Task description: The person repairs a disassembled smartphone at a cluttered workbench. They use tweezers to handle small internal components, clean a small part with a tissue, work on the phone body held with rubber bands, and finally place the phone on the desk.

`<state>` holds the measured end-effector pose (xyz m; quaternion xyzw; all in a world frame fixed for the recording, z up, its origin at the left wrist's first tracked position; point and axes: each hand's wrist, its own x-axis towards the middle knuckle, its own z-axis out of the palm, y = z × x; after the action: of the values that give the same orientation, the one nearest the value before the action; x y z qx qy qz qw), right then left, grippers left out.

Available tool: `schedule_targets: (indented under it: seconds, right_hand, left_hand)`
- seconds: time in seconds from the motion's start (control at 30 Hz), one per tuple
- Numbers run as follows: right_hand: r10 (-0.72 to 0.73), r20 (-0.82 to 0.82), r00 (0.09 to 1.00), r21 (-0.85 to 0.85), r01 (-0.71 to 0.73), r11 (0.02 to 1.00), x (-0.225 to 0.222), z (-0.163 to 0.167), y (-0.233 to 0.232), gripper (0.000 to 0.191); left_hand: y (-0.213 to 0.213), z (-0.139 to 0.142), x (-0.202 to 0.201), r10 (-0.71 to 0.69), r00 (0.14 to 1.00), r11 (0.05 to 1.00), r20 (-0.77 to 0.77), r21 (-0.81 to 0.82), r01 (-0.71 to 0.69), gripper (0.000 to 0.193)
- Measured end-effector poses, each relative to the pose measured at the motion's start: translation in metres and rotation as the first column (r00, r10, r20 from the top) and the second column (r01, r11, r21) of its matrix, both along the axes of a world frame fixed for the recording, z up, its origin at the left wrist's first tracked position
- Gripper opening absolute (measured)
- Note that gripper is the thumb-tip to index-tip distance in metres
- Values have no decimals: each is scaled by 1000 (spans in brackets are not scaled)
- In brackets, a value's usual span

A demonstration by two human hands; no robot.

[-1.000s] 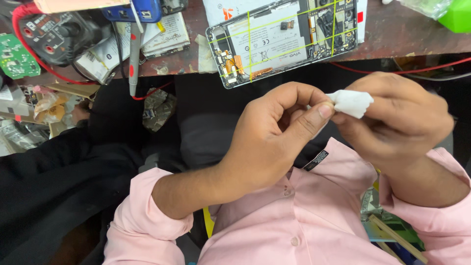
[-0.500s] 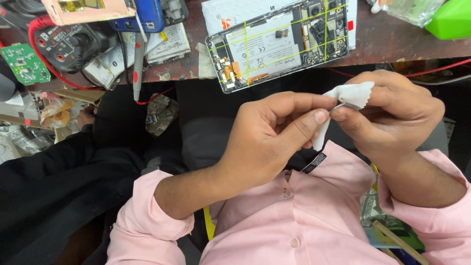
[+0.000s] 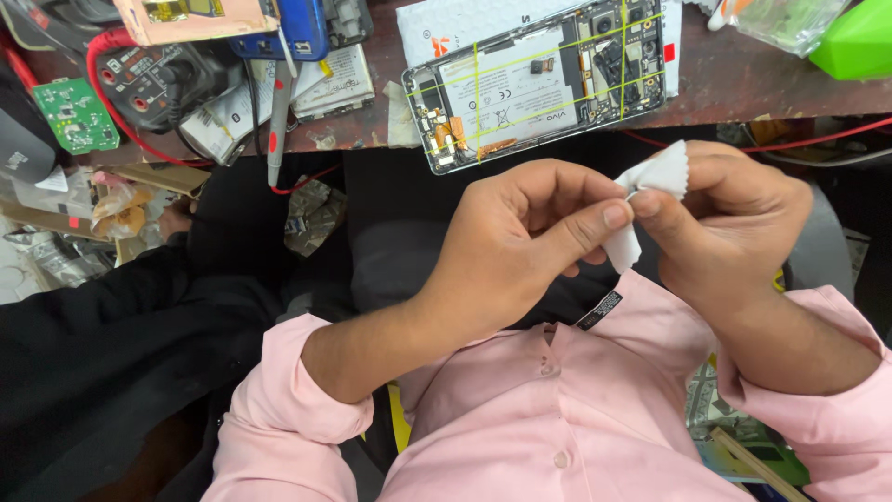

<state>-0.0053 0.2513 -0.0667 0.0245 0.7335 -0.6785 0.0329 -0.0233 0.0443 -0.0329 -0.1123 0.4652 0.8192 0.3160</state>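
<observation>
A small white cloth (image 3: 650,191) with a zigzag edge is pinched between both my hands, in front of my pink shirt. My left hand (image 3: 516,246) grips its lower part with thumb and forefinger. My right hand (image 3: 729,223) holds the upper part, fingers curled around it. Just beyond my hands, an opened phone (image 3: 539,79) with its back cover off lies on the brown workbench (image 3: 743,79), showing circuit boards and yellow lines across its battery.
At the bench's left lie a black multimeter with a red lead (image 3: 149,79), a green circuit board (image 3: 74,116), a blue tool (image 3: 288,28) and a probe (image 3: 276,130). A green object (image 3: 859,42) sits far right. Black fabric (image 3: 102,353) covers the lower left.
The white cloth has been unfolded from a small wad into a loose piece hanging between my fingers. Both hands stayed close together.
</observation>
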Motion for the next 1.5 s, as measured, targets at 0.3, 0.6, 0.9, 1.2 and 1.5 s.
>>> schedule_targets:
  seconds: [0.3, 0.6, 0.9, 1.2, 1.5]
  right_hand:
    - [140, -49, 989, 149, -131, 980, -1, 10, -4, 11]
    - [328, -202, 923, 229, -281, 932, 0, 30, -26, 21]
    - [306, -285, 909, 252, -237, 938, 8, 50, -32, 23]
    - [283, -179, 942, 2, -287, 958, -68, 84, -93, 20]
    - [533, -418, 735, 863, 139, 485, -49, 83, -92, 12]
  left_hand:
    - [-10, -4, 4, -11, 994, 1000, 104, 8, 10, 23]
    - [-29, 4, 30, 105, 991, 992, 78, -77, -99, 20]
    - [-54, -8, 45, 228, 973, 970, 26, 79, -229, 12]
    - [-53, -13, 66, 235, 960, 971, -152, 5, -237, 5]
    - [-69, -21, 70, 198, 925, 970, -325, -73, -234, 3]
